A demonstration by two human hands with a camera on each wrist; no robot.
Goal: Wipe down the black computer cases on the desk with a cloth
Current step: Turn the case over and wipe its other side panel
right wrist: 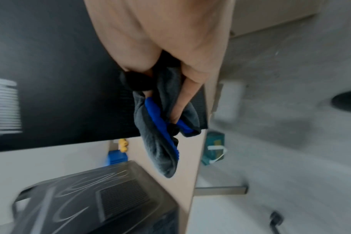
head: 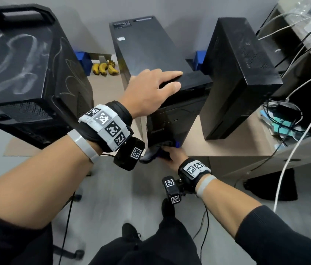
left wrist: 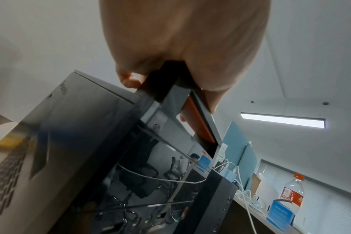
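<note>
The left hand (head: 151,90) is gripping the middle black case's (head: 151,52) front top edge, fingers curled over, while the right hand (head: 172,155) is pinching a bunched grey-blue cloth (right wrist: 162,126) at its base.

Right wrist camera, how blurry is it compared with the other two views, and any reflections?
Right wrist view: motion-smeared, though the cloth in the right hand stays readable. Left wrist view: sharper; the middle case mirrors office chairs. Head view: crisp, wide-angle bending at edges; left hand sharp.
</note>
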